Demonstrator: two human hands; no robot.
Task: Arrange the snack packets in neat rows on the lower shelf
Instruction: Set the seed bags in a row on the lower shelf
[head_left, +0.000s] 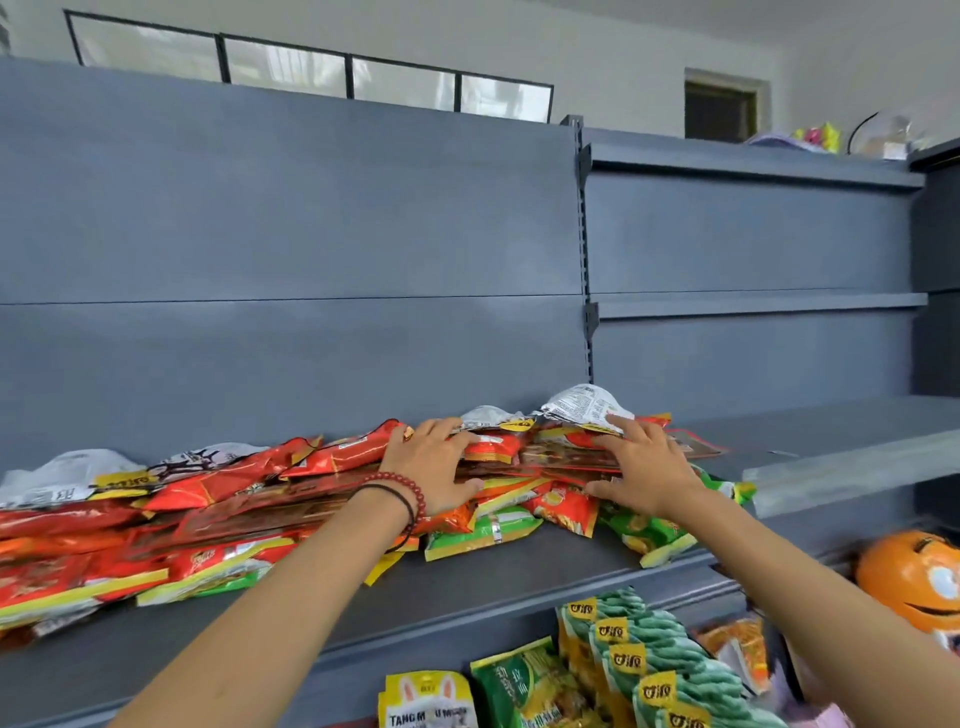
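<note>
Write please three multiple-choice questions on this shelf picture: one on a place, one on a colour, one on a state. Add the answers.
1. Where is the orange toy?
A. on the top shelf
B. at the lower right, below the shelf with the packets
C. between the hands

2. What colour is the bead bracelet on the left wrist?
A. red
B. blue
C. white

3. How are the left hand and the right hand?
A. both flat on the packets
B. both empty in the air
C. both around one bottle

Answers: 1 B, it shows under the shelf's front edge. 2 A, dark red beads circle the wrist. 3 A, the fingers lie spread on the packets.
</note>
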